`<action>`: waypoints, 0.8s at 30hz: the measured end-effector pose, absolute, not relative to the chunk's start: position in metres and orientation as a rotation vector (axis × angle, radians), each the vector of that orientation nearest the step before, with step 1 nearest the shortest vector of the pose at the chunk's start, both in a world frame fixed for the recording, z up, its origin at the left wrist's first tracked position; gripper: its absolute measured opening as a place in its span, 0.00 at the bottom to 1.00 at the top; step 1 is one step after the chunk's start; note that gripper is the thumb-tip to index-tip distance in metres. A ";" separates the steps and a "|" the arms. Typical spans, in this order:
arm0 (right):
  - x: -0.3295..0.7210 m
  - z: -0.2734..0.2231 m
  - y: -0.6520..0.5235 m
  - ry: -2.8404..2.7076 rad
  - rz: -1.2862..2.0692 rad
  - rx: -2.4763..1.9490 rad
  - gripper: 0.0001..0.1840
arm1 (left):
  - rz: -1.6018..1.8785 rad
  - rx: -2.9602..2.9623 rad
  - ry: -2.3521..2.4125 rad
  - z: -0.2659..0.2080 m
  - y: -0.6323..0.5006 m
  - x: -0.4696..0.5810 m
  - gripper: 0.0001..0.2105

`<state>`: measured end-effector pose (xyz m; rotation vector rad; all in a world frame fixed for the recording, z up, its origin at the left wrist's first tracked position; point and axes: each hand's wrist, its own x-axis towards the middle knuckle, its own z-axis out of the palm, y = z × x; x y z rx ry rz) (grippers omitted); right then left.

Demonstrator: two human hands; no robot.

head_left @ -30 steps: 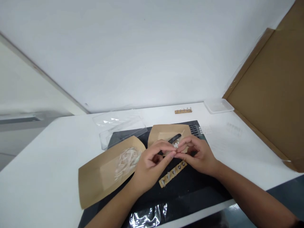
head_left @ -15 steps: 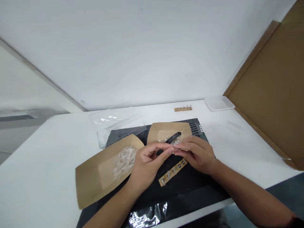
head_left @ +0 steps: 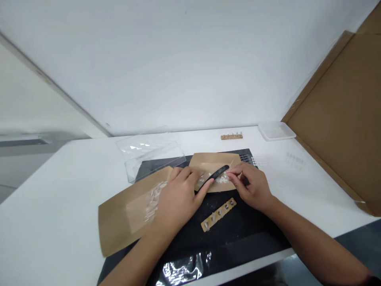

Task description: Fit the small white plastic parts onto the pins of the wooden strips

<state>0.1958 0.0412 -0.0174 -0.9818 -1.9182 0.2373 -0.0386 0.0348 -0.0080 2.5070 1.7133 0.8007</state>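
Note:
My left hand (head_left: 181,194) lies over the left side of a small brown paper tray (head_left: 202,159), fingers bent and thumb apart from them. Its thumb touches or nearly touches a black, nail-file-shaped stick (head_left: 218,173) in that tray. Over the tray's right side, my right hand (head_left: 250,182) has thumb and index finger pinched; whatever is between them is too small to make out. Small whitish bits (head_left: 222,179) lie in the tray below. Nearer me, a tan strip (head_left: 218,215) carries several round metal holders, some with clear, nail-tip-like pieces standing on them.
A larger brown paper tray (head_left: 119,210) at left holds many clear slivers (head_left: 153,198). Both trays stand on a black mat (head_left: 247,238). Behind are clear plastic covers (head_left: 154,157), a second tan strip (head_left: 231,136) and a translucent box (head_left: 276,131). Cardboard (head_left: 342,119) rises at right.
My hands were together over the near edge of the small tray. They have come apart, the left one turning palm down to the left, the right one staying pinched at right.

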 end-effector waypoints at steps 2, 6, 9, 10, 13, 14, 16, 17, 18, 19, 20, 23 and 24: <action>0.195 -0.019 0.043 -1.918 0.266 -1.044 0.05 | 0.668 2.549 1.745 -0.010 0.033 -0.037 0.21; 0.194 -0.020 0.046 -1.919 0.323 -1.104 0.07 | 0.501 2.611 1.737 -0.013 0.030 -0.029 0.23; 0.194 -0.019 0.047 -1.917 0.347 -1.131 0.09 | 0.468 2.616 1.738 -0.014 0.028 -0.024 0.21; 0.194 -0.019 0.048 -1.920 0.347 -1.138 0.09 | 0.460 2.611 1.740 -0.015 0.028 -0.023 0.20; 0.196 -0.019 0.049 -1.938 0.335 -1.161 0.09 | 0.472 2.566 1.777 -0.014 0.027 -0.022 0.16; 0.197 -0.020 0.050 -1.944 0.332 -1.171 0.09 | 0.493 2.544 1.789 -0.014 0.027 -0.023 0.15; 0.199 -0.023 0.053 -1.950 0.327 -1.191 0.08 | 0.553 2.492 1.791 -0.014 0.028 -0.024 0.12; 0.200 -0.024 0.054 -1.949 0.321 -1.200 0.08 | 0.588 2.459 1.783 -0.013 0.028 -0.024 0.11; 0.200 -0.025 0.055 -1.948 0.312 -1.205 0.08 | 0.629 2.419 1.769 -0.013 0.029 -0.024 0.10; 0.201 -0.026 0.055 -1.950 0.301 -1.203 0.08 | 0.678 2.370 1.755 -0.012 0.029 -0.025 0.10; 0.201 -0.026 0.056 -1.950 0.289 -1.198 0.08 | 0.731 2.315 1.738 -0.011 0.029 -0.024 0.10; 0.199 -0.025 0.055 -1.935 0.238 -1.167 0.08 | 0.866 2.138 1.616 -0.006 0.029 -0.023 0.10; 0.199 -0.024 0.054 -1.924 0.216 -1.155 0.07 | 0.891 2.072 1.548 -0.004 0.028 -0.022 0.10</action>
